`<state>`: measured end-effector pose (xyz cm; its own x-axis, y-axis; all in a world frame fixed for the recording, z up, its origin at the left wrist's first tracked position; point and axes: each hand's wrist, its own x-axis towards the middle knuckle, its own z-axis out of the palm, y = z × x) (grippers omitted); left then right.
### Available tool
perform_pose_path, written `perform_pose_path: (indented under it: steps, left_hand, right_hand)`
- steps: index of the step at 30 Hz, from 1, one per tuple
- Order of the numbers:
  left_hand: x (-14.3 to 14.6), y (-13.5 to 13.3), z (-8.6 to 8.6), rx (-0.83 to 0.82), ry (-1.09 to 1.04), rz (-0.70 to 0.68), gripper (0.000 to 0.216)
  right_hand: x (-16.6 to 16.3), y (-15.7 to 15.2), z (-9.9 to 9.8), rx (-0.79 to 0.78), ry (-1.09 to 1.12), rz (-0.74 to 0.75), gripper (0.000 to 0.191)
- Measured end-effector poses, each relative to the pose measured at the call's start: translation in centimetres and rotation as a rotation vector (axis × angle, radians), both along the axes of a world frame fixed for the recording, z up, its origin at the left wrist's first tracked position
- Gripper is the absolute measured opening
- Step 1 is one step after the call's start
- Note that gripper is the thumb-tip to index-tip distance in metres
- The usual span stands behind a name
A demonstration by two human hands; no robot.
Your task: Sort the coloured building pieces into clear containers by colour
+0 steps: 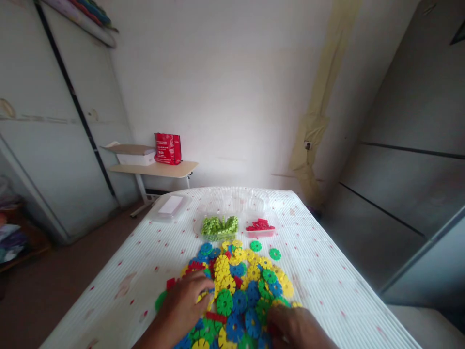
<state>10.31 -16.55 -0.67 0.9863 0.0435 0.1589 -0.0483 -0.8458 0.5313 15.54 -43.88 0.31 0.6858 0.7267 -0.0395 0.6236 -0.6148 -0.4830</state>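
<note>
A heap of slotted plastic discs in yellow, blue and green [232, 291] spreads across the near half of the table, with small red plastic pieces [216, 317] among them. My left hand [185, 298] rests on the heap's left side, thumb and fingers apart and bent over the discs, holding nothing I can see. At the right edge, my right hand [292, 324] has its fingers curled down into the pile. Something dark red shows beneath those fingers, too shaded to make out. Past the heap stand a clear box of light green pieces [219, 228] and a clear box of red pieces [260, 227].
A clear lid with a white label [170, 207] lies at the table's far left. Two loose green discs [275, 254] sit beyond the heap. The cloth [119, 286] is white with red spots. Behind, a small desk [156, 168] bears a red bag [167, 149] and a white box [135, 156].
</note>
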Motion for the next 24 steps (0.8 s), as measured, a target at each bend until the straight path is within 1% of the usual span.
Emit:
perform_pose_path:
  steps: [2, 5, 8, 11, 13, 15, 17, 19, 21, 24]
  left_hand:
    - [-0.7, -0.9, -0.3, 0.008, 0.027, -0.037, 0.019]
    - [-1.3, -1.5, -0.9, 0.046, 0.052, -0.049, 0.019]
    - [-1.5, -1.4, -1.6, 0.106, 0.062, -0.065, 0.020]
    - [-1.7, -1.3, -2.0, 0.170, 0.085, -0.076, 0.018]
    - [-1.8, -1.3, -2.1, 0.207, 0.096, -0.084, 0.017]
    - [-1.7, -1.4, -2.1, 0.232, 0.100, -0.093, 0.016]
    - [-1.6, -1.4, -1.9, 0.217, 0.097, -0.093, 0.016]
    - [-1.4, -1.4, -1.4, 0.153, 0.082, -0.057, 0.014]
    - [-0.8, -1.3, -0.4, 0.068, 0.065, -0.008, 0.012]
    - [0.9, -1.6, 2.0, 0.009, 0.027, 0.016, 0.011]
  right_hand:
    - [0.6, 0.3, 0.6, -0.011, -0.013, -0.014, 0.010]
    - [3.1, 0.7, 2.8, 0.060, -0.045, -0.063, 0.010]
    - [6.9, 2.1, 4.8, 0.150, -0.158, -0.186, 0.013]
    - [11.3, 4.0, 5.5, 0.234, -0.272, -0.338, 0.022]
    - [13.6, 4.8, 5.2, 0.263, -0.314, -0.442, 0.033]
    - [15.0, 4.8, 4.4, 0.261, -0.331, -0.510, 0.038]
    - [15.6, 3.8, 3.3, 0.244, -0.336, -0.546, 0.034]
    - [15.6, 2.1, 1.9, 0.219, -0.340, -0.583, 0.030]
    - [15.4, 0.0, 0.2, 0.188, -0.338, -0.625, 0.029]
    - [15.0, -2.9, -2.2, 0.158, -0.312, -0.694, 0.027]
